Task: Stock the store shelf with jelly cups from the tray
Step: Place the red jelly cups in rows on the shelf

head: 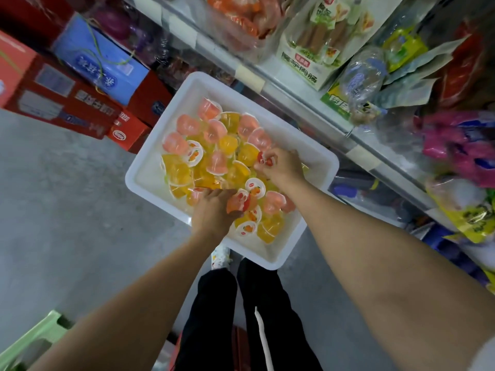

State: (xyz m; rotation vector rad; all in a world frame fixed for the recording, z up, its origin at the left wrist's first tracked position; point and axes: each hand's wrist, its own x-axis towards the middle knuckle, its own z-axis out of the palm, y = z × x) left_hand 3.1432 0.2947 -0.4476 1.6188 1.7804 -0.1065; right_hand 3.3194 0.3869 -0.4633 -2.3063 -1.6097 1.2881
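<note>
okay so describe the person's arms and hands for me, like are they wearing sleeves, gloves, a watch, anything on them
Both arms are bare from forearm to fingertips. The left hand and right hand show no gloves, watch, bracelets or visible rings. Only a light grey sleeve edge appears, high on the right arm at the frame's corner.

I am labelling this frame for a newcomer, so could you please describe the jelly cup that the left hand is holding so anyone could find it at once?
Start at the white tray on the floor beside the store shelf. At its near edge the left hand grips one jelly cup. It is pinkish red with a fruit-printed lid, lifted in the fingers while its neighbours lie loose in the pile.
</note>
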